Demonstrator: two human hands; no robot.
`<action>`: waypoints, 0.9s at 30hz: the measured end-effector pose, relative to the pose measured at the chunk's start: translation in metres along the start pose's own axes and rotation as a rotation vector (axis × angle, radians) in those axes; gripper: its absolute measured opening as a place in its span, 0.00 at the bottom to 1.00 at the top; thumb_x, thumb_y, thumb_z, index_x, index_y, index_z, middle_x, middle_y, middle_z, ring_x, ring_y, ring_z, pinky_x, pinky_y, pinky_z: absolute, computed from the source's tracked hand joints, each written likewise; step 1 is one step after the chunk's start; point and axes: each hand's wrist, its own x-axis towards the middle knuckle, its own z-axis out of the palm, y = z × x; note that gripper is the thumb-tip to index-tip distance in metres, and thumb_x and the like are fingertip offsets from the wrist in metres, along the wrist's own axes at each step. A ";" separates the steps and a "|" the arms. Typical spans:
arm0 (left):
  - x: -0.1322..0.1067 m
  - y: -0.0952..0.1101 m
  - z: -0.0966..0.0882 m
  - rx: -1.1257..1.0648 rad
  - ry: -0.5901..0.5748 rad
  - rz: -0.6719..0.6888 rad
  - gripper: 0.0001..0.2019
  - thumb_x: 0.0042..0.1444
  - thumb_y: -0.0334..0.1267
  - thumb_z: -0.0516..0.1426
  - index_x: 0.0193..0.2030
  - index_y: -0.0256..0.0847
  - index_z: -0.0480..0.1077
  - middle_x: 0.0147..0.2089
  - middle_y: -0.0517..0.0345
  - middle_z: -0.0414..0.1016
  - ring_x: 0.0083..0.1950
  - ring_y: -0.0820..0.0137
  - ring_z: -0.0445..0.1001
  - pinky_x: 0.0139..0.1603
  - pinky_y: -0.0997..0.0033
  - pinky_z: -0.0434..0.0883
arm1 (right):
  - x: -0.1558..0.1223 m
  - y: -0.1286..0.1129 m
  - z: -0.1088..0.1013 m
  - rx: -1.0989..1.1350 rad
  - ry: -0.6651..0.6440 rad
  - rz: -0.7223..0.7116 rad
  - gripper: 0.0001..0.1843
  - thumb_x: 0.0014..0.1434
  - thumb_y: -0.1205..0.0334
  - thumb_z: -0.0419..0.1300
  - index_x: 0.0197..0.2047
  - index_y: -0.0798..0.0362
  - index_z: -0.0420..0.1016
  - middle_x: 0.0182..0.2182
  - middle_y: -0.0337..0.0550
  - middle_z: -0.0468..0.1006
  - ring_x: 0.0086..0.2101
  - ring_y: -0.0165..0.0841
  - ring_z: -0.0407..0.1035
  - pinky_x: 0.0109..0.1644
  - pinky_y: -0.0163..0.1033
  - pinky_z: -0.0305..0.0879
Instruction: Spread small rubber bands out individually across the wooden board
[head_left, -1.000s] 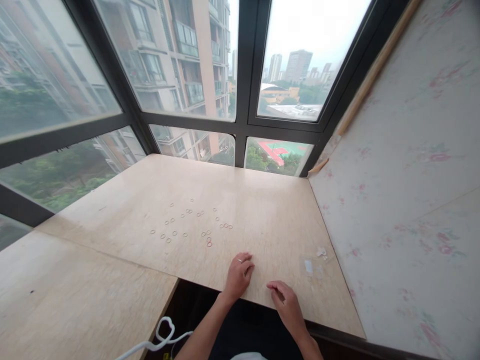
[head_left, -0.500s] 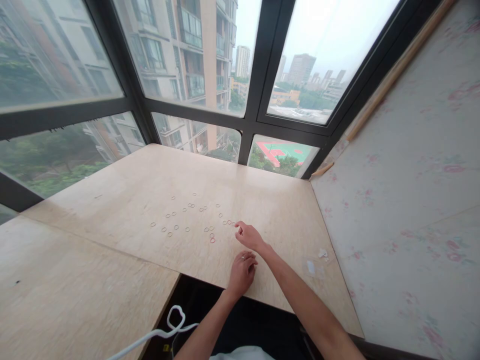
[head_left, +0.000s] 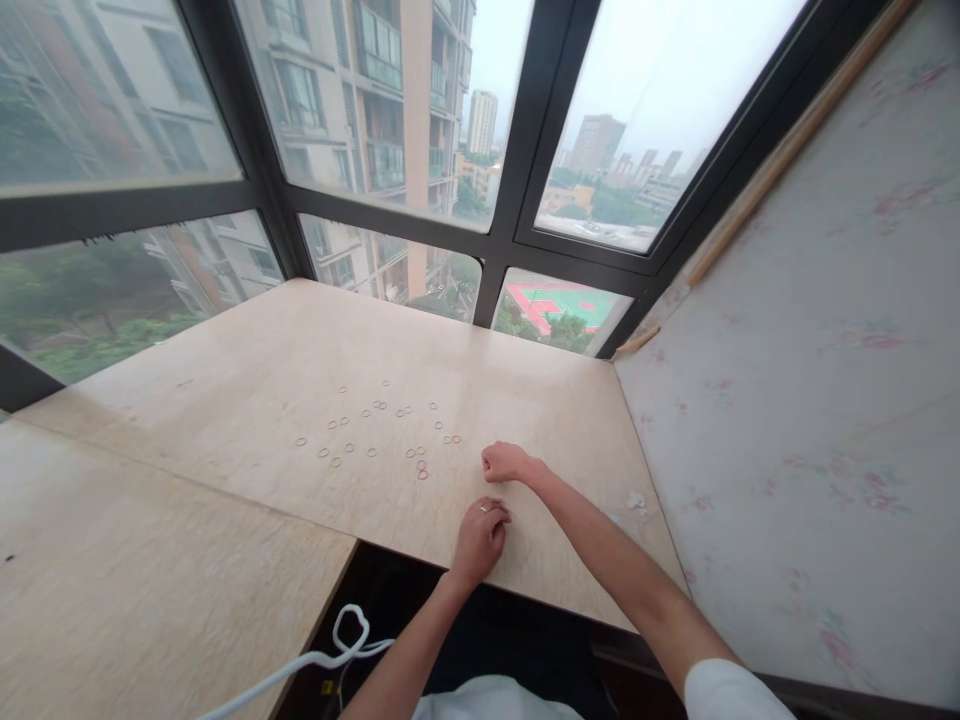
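Observation:
Several small thin rings [head_left: 372, 453], mostly pale, lie scattered flat on the table, some of them in touching pairs. One pair includes a reddish ring [head_left: 422, 475]. My right hand [head_left: 506, 462] is closed just above the tabletop, to the right of a pair of rings [head_left: 452, 440]. A small ring that lay at its fingertips has gone from the table; the curled fingers hide what they hold. Nearer the front edge, my left hand [head_left: 481, 540] rests on the table with its fingers curled in and a finger ring on it. Whatever is inside it is hidden.
The pale marbled tabletop [head_left: 247, 350] reaches to dark-framed windows [head_left: 390, 215]. Floral wallpaper [head_left: 810, 420] bounds the right side, with small whitish scraps [head_left: 636, 502] close by. A white cable [head_left: 300, 662] loops at the front edge.
My right hand has drawn slightly right, its fingers closing into a fist. The ring at its fingertips no longer lies on the table. My left hand stays nearly still; the view has shifted slightly.

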 end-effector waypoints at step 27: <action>0.007 -0.004 -0.002 0.122 -0.054 0.008 0.09 0.57 0.32 0.51 0.34 0.44 0.73 0.41 0.55 0.78 0.50 0.62 0.73 0.56 0.51 0.68 | -0.197 0.153 0.065 0.633 0.920 0.410 0.11 0.54 0.52 0.56 0.32 0.52 0.69 0.13 0.29 0.60 0.17 0.27 0.57 0.23 0.31 0.52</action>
